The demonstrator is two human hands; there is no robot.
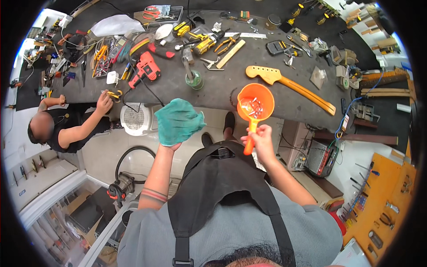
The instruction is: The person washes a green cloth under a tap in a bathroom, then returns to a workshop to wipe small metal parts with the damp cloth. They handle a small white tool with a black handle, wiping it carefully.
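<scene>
In my right hand (263, 143) is the handle of an orange plastic dipper (243, 99), held up by the bench's front edge. Small shiny metal parts (252, 107) lie in its bowl. My left hand (171, 147) carries a green cloth (180, 122) that hides its fingers; only the wrist and heel of the hand show. The cloth is spread out in front of the bench, apart from the dipper. Just beyond the dipper, a wooden guitar neck (293, 84) lies on the dark workbench (235, 62).
A red power tool (147, 70), a glass jar (194, 81) of green liquid, a yellow drill (209, 42) and pliers (227, 43) crowd the bench. At the left, a co-worker (66, 122) handles a small yellow tool. A white stool (135, 119) and a vacuum (121, 187) stand on the floor.
</scene>
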